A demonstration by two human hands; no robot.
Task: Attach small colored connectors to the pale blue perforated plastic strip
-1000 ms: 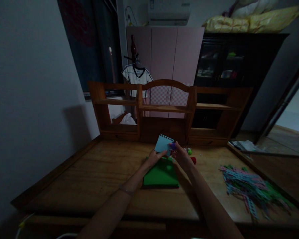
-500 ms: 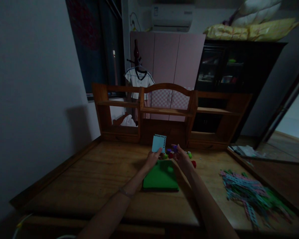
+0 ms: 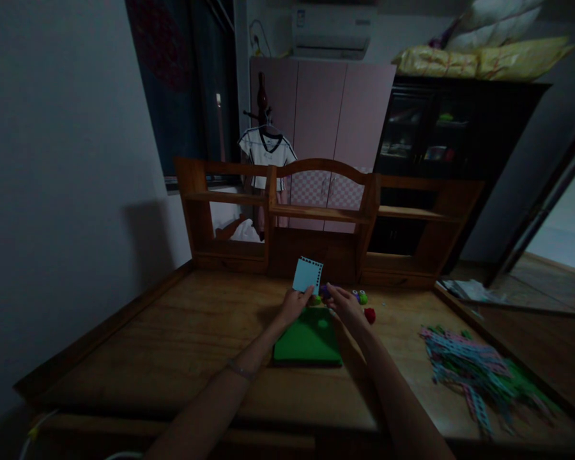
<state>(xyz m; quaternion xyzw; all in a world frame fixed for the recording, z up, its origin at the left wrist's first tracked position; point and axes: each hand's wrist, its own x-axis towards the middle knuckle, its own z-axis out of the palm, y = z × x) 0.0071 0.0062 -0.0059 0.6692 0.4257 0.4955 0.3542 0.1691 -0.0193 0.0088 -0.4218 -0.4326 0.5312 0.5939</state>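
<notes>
Pale-blue hole-edged card point(image 3: 307, 275) is sitting pinched in the left hand point(image 3: 294, 304), and now the right hand point(image 3: 343, 303) is gripping a small purple piece point(image 3: 324, 291)!

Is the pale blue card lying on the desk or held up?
Held up: the left hand grips the pale blue card near its bottom, thumb over its face.

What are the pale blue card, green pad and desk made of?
Card: probably matte paper or thin plastic; holes or notches line two edges.
Pad: maybe foam or plastic, dull, evenly coloured; too dim to tell.
Desk: likely varnished wood; grain and sheen show.
</notes>
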